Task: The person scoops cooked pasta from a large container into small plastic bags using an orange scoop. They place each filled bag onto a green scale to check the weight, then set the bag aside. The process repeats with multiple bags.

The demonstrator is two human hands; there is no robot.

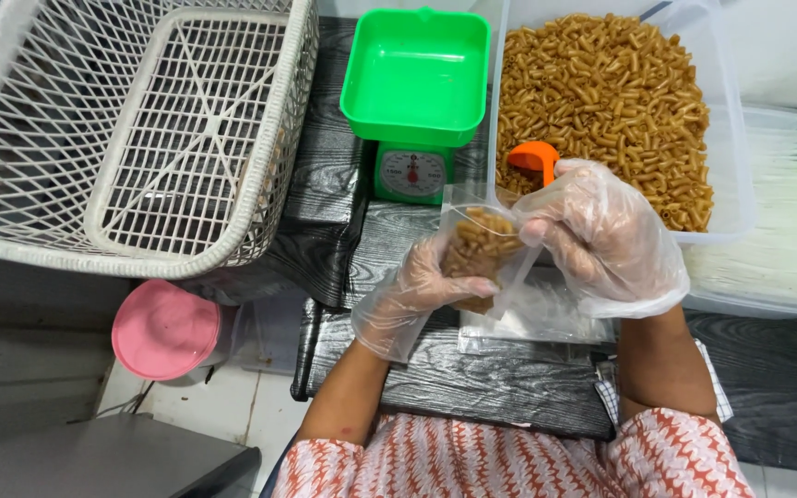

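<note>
Both my hands wear thin clear plastic gloves. My left hand (408,295) cups a small clear plastic bag (480,251) filled with brown tube-shaped snacks. My right hand (606,240) pinches the bag's upper right edge. Just behind the bag stands a clear plastic tub (735,184) full of the same brown snacks (611,92), with an orange scoop (535,159) lying in it near the front left corner. A green kitchen scale (414,171) with an empty green tray (415,74) sits to the left of the tub.
A stack of flat clear bags (537,323) lies on the dark wood-grain table (472,387) under my hands. A large white lattice basket (131,129) stands at the left. A pink lid (165,330) sits lower down on the floor side. Another clear container (786,231) is at the right.
</note>
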